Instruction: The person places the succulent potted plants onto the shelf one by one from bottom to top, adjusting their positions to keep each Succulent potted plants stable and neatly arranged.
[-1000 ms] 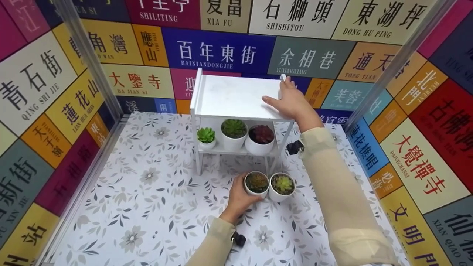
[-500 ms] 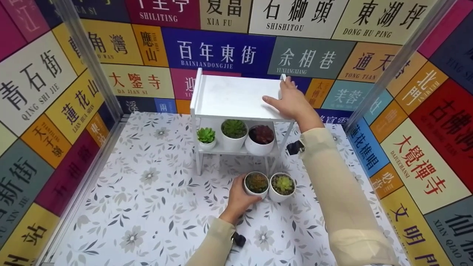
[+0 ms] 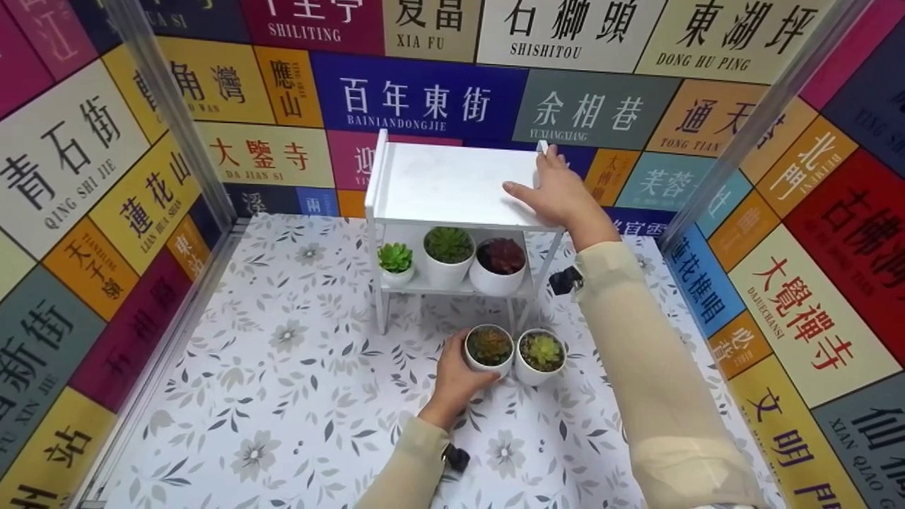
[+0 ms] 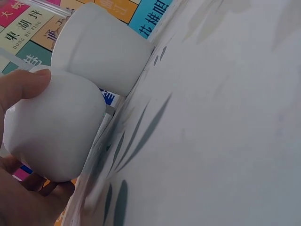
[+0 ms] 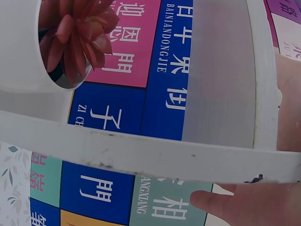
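Note:
My left hand (image 3: 458,378) grips a white pot with a brownish succulent (image 3: 489,345), thumb on the near side and fingers around the far left side. Right beside it stands a second white pot with a pale green succulent (image 3: 542,351). In the left wrist view, the gripped pot (image 4: 56,125) is close over the tabletop and overlaps the other pot (image 4: 101,49). My right hand (image 3: 561,192) holds the right end of a white two-tier shelf (image 3: 452,184), its thumb over the top board. In the right wrist view, a finger (image 5: 211,200) shows beside the shelf's white bar (image 5: 141,153).
On the lower tier sit three potted succulents: a small bright green one (image 3: 395,260), a darker green one (image 3: 448,247) and a dark red one (image 3: 500,260). A floral cloth (image 3: 283,396) covers the table. Colourful sign-covered walls (image 3: 417,92) enclose it on three sides.
The pot in my left hand has shifted slightly away from me and to the left, opening a small gap from its neighbour. My right hand has stayed on the shelf.

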{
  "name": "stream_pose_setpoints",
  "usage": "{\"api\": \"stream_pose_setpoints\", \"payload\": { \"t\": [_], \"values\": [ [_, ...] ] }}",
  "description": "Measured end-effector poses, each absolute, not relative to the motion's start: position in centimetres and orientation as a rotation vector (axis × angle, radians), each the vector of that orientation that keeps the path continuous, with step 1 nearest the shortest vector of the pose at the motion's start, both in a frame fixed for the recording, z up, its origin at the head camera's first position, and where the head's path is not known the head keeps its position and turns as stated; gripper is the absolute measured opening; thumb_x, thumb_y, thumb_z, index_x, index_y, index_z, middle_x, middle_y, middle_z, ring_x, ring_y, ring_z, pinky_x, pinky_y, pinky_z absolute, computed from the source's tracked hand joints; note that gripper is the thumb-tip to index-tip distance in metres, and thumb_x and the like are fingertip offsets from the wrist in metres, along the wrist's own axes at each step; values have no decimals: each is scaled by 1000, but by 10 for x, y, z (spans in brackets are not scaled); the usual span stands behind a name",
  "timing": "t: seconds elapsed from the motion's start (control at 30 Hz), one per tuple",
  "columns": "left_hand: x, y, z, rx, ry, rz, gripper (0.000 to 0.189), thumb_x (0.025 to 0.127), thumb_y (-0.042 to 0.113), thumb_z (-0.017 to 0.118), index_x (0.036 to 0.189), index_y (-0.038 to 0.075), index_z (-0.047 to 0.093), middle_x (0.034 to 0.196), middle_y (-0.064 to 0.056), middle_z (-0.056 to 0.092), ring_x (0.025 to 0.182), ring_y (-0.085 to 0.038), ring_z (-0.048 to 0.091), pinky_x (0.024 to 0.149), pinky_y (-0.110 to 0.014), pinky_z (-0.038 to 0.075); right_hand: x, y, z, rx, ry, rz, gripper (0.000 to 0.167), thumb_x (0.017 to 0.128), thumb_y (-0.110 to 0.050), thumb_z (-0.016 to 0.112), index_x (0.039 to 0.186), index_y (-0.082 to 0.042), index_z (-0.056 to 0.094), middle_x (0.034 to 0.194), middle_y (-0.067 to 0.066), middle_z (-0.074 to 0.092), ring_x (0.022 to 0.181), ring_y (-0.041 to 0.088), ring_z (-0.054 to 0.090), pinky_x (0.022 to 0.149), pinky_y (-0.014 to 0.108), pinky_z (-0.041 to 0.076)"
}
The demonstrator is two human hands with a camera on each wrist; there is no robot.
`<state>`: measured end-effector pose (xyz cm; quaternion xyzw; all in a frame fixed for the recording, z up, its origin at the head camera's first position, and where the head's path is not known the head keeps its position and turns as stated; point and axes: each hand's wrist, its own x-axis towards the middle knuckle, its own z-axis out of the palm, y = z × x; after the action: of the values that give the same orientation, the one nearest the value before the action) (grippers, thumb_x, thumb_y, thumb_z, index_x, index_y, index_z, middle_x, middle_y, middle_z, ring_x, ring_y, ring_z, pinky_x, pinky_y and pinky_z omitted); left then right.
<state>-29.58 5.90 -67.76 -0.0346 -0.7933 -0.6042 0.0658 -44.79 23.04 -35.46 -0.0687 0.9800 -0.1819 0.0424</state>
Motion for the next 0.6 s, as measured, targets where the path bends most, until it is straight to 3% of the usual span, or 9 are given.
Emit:
{"api": "stream_pose_setpoints", "payload": {
  "t": [0.6],
  "values": [
    [-290,47,-653,-75,-2436,-1828,93,63,24,100,145,10,58,138,-11,64,130,-30,61,114,-47,48,-447,227,-353,-195,2994,-580,110,98,-76,49,171,-5,7,178,14,-13,166,39,-6,135,57,2]
  ]
}}
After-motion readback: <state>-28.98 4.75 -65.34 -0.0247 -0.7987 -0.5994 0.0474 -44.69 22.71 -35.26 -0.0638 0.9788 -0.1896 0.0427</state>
